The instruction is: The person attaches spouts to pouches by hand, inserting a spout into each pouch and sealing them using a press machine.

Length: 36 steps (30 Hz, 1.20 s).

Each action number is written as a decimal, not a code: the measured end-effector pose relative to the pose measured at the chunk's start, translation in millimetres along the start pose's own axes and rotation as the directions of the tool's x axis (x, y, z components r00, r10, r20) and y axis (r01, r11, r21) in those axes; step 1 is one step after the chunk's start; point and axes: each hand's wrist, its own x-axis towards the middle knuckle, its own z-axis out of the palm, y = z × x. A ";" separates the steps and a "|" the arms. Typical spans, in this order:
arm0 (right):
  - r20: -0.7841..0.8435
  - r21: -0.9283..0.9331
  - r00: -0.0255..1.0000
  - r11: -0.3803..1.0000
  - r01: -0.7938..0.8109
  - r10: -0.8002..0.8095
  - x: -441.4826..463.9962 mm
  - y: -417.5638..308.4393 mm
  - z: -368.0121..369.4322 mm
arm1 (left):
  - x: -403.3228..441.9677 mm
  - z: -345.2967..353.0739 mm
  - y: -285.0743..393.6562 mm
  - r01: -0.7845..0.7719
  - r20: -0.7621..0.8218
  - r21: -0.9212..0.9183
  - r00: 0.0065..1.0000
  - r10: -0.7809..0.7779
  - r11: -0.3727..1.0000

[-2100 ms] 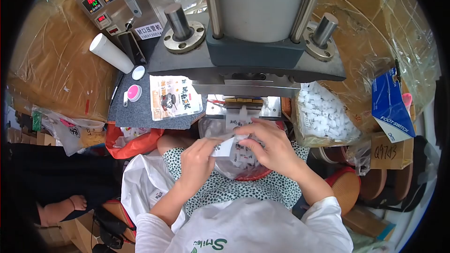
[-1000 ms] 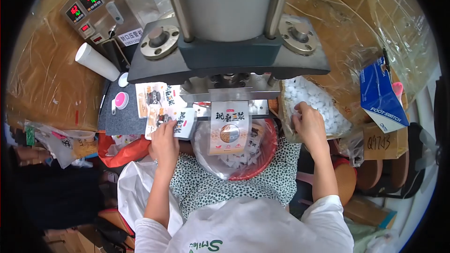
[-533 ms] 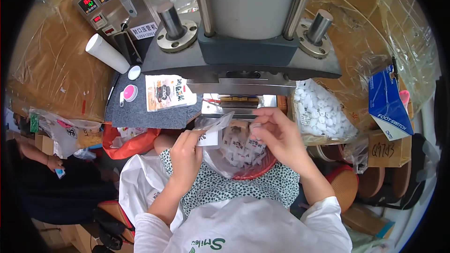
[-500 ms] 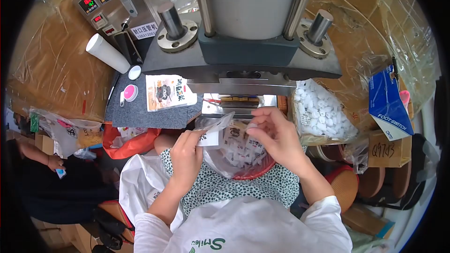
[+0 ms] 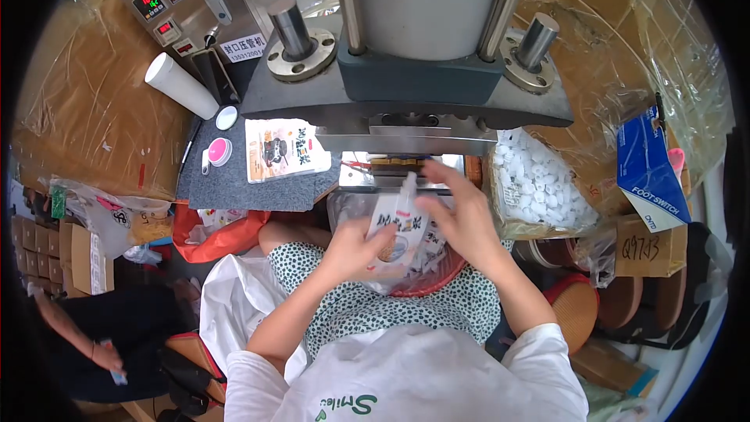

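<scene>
My left hand [image 5: 350,252] is closed around the lower left side of a white printed spout pouch [image 5: 401,225], which stands tilted with its narrow spout [image 5: 410,185] up. My right hand [image 5: 462,223], blurred by motion, is just right of the pouch with thumb and fingers apart; I see nothing in it. Beneath both hands sits a red basket [image 5: 430,285] on the lap, holding several more printed pouches. Right behind the spout is the lower part of a press machine [image 5: 414,141].
White plastic caps [image 5: 539,184] fill a box at right. A flat printed pouch [image 5: 285,148] and a pink round tin [image 5: 219,152] lie on a grey mat [image 5: 266,194]. A control box [image 5: 191,8] stands behind. At far left, another person's arm [image 5: 78,336] holds something small.
The pouch has turned so its printed face and spout show. My left hand has moved right and lower with it. The other person's arm at left has moved lower.
</scene>
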 end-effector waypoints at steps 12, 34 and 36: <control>-0.236 -0.699 0.961 0.712 -0.064 -0.146 -9.9 28.2 -60.4 | 52.8 -3.2 -22.8 -0.022 -0.115 -0.168 0.993 0.002 0.986; 0.088 0.233 0.995 0.970 -0.067 0.047 -15.4 -21.8 -13.6 | -37.8 -29.1 13.9 -0.210 -0.372 0.711 0.698 0.612 0.671; 0.079 0.105 0.995 0.993 0.059 -0.067 -12.0 -19.3 -0.4 | -41.2 -25.9 21.3 -0.220 -0.350 0.726 0.697 0.625 0.652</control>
